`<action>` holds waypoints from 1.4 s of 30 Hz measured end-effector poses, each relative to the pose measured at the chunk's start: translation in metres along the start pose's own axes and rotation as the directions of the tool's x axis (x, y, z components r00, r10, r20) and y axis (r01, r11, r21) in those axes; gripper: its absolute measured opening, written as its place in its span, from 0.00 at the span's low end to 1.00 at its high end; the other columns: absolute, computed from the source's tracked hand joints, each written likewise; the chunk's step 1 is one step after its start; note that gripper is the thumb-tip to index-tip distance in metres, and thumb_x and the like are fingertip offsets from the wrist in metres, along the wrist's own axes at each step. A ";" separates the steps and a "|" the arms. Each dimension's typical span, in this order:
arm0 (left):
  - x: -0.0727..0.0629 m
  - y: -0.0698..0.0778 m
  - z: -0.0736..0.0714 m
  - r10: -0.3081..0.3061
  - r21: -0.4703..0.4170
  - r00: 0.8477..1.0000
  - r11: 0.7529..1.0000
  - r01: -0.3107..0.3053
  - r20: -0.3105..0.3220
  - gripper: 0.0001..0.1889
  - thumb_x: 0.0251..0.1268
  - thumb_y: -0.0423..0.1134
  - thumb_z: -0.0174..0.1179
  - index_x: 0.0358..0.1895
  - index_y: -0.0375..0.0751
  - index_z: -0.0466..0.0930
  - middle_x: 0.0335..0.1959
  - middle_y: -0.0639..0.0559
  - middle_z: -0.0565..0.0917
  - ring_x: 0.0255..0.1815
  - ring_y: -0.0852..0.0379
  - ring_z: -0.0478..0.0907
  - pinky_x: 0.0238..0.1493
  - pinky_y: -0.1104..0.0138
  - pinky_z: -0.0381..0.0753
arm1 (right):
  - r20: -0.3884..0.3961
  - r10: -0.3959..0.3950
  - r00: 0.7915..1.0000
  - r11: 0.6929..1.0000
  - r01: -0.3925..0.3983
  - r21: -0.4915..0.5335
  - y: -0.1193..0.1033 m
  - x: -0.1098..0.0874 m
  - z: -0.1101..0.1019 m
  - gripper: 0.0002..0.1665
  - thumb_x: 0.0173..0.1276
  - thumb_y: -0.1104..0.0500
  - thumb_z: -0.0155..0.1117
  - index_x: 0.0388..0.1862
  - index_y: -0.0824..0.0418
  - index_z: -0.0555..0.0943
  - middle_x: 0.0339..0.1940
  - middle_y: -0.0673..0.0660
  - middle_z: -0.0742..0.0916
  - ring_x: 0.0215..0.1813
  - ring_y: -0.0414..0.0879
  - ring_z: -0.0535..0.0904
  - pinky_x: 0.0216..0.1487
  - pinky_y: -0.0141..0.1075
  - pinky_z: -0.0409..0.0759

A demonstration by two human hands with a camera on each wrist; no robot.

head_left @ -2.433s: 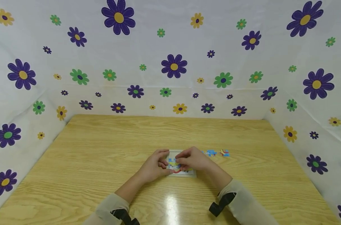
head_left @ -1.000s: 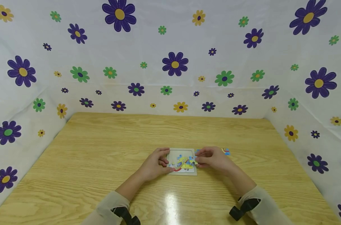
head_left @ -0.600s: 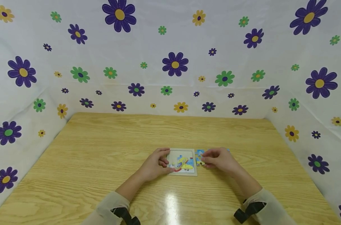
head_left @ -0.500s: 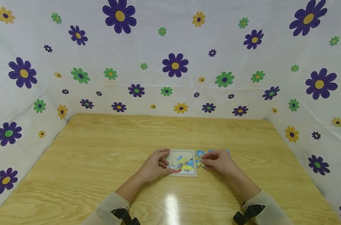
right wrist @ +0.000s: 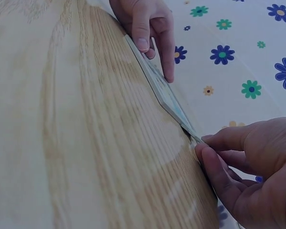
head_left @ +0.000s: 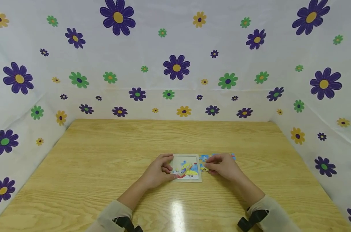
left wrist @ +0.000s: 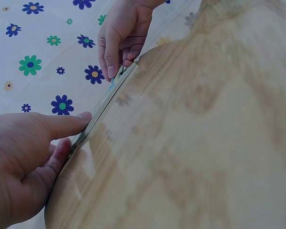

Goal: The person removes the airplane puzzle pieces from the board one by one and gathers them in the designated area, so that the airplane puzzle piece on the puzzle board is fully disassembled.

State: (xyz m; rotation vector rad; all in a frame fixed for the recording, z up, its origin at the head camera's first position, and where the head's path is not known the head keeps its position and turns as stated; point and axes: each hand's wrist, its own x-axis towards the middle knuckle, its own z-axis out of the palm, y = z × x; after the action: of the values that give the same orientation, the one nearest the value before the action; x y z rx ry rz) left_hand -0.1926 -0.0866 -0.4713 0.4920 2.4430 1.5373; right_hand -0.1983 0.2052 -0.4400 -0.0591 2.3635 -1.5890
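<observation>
A jigsaw puzzle tray with a pale frame lies flat on the table in the head view. Joined pieces in its lower and right part show a yellow and blue picture with a red curve; its upper left is bare backing. My left hand grips the tray's left side, thumb at the near corner and forefinger at the far one. Just right of the tray, my right hand pinches a yellow and blue puzzle piece by its right edge. That piece looks thin and edge-on in the right wrist view, low by the tray.
A blue puzzle piece lies beside the tray's upper right. More loose pieces lie behind my right hand, partly hidden. The wooden table is enclosed by a white flowered cloth at the back and both sides.
My right hand has moved from over the tray to its right side, and the pinched piece has left the tray's right edge. Lately it is nearly still. My left hand stays put.
</observation>
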 end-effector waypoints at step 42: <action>-0.001 0.001 -0.001 -0.003 -0.023 1.000 1.000 0.003 -0.002 0.39 0.56 0.37 0.75 0.71 0.31 0.68 0.70 0.45 0.69 0.44 0.58 0.76 0.44 0.74 0.80 | 0.197 -0.117 0.973 0.993 0.118 0.005 -0.018 0.019 0.049 0.21 0.71 0.60 0.65 0.57 0.73 0.80 0.35 0.60 0.88 0.33 0.46 0.87 0.38 0.38 0.87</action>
State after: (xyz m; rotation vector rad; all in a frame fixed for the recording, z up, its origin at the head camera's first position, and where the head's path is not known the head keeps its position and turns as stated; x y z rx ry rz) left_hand -0.1920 -0.0871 -0.4703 0.4828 2.4235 1.5643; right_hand -0.2064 0.1505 -0.4443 -0.3479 2.2486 -1.5487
